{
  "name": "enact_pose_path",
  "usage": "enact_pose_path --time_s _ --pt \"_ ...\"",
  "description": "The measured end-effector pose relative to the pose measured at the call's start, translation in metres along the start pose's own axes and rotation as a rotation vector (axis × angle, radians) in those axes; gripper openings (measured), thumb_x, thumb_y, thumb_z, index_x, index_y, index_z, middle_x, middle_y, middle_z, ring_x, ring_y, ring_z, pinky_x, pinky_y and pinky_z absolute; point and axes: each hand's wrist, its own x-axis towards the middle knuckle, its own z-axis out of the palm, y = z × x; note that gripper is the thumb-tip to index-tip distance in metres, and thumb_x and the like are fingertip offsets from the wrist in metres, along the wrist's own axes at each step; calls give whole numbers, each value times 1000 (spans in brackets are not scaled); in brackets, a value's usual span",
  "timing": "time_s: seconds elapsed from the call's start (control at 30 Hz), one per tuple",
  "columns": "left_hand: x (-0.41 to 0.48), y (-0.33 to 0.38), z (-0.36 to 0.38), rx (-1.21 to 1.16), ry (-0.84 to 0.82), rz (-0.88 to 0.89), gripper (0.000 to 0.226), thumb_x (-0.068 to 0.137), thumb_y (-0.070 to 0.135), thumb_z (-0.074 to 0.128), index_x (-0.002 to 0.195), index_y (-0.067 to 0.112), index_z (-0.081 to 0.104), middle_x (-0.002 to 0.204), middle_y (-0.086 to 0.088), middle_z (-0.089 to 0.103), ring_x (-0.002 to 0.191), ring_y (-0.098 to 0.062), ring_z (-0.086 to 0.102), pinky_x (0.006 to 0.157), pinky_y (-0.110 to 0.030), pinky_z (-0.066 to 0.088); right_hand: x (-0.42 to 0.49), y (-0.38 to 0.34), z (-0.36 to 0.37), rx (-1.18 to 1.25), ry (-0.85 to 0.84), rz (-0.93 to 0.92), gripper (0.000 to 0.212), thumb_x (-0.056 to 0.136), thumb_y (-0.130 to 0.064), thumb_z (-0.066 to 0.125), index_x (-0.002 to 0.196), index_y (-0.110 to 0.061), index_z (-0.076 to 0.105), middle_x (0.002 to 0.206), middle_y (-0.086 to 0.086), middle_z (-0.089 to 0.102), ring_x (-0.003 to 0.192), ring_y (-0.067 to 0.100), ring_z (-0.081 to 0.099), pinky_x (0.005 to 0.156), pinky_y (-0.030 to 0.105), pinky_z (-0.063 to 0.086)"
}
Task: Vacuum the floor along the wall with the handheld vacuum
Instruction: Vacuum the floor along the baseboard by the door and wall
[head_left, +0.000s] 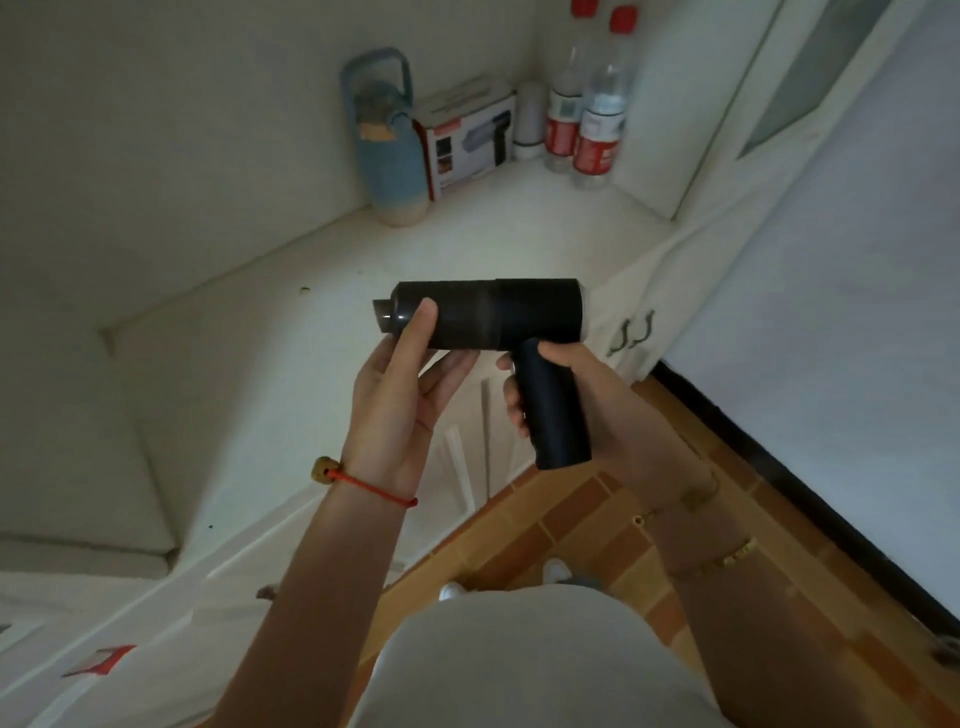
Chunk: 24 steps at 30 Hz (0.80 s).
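Note:
I hold a black handheld vacuum (498, 314) in front of me above a white counter (322, 322), its short nozzle pointing left. My right hand (566, 384) grips the pistol handle from the right side. My left hand (402, 395) holds the front of the barrel, thumb on top near the nozzle and fingers underneath. The orange-brown tiled floor (587, 525) shows below my arms, running along a white wall (831, 291) with a dark baseboard (810, 499).
At the counter's back corner stand a blue jug (387, 150), a vacuum box (470, 137), a white cylinder (530, 122) and two red-capped water bottles (597, 119). White cabinet doors with dark handles (634, 332) face the floor. My feet (556, 571) stand on the tiles.

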Motion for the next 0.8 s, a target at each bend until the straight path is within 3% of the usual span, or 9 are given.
enact_pose_path --time_s 0.13,0.47,0.67,0.8 --pt "0 -29 45 18 -80 -73 40 95 26 59 128 4 56 119 -13 69 109 -22 67 97 -34 52 -38 -8 -40 28 59 -59 26 84 -34 58 97 -12 61 76 6 63 65 17 61 62 28 55" --pt "-25 -128 190 56 -282 -213 22 96 24 58 113 11 63 110 -9 73 107 -23 68 99 -36 51 -162 -29 -172 177 154 -174 28 84 -37 63 100 -13 61 84 5 61 73 17 60 69 30 53" --pt "-36 -172 259 61 -360 -275 23 97 24 56 111 8 64 104 -9 75 101 -19 71 85 -29 58 -217 -43 -229 188 226 -223 24 90 -36 55 97 -14 63 82 4 61 72 16 60 70 28 52" --pt "-29 -189 295 111 -420 -293 20 97 24 55 108 10 64 102 -8 75 99 -19 71 85 -30 58 -232 -55 -258 216 279 -253 25 95 -33 47 99 -11 58 79 3 61 68 14 60 66 25 53"
